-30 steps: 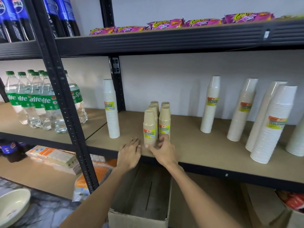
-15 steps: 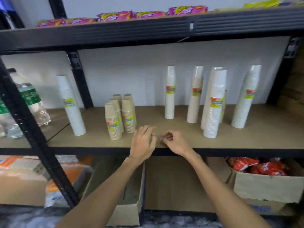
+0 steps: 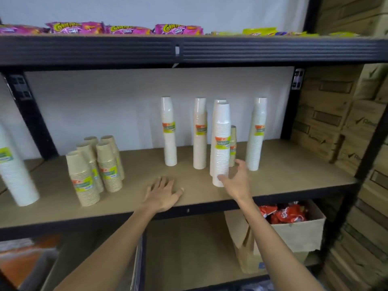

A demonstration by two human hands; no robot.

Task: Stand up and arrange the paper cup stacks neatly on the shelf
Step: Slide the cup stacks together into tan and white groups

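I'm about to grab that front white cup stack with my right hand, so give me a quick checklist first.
1. Right hand open, beside the front white stack: ok.
2. Grip round it: not ok, hand not yet closed.
3. Stack standing on the shelf: ok.
4. Room behind it: not ok, short brown stack and another white stack stand close.
5. Left hand free: ok, flat on the shelf.
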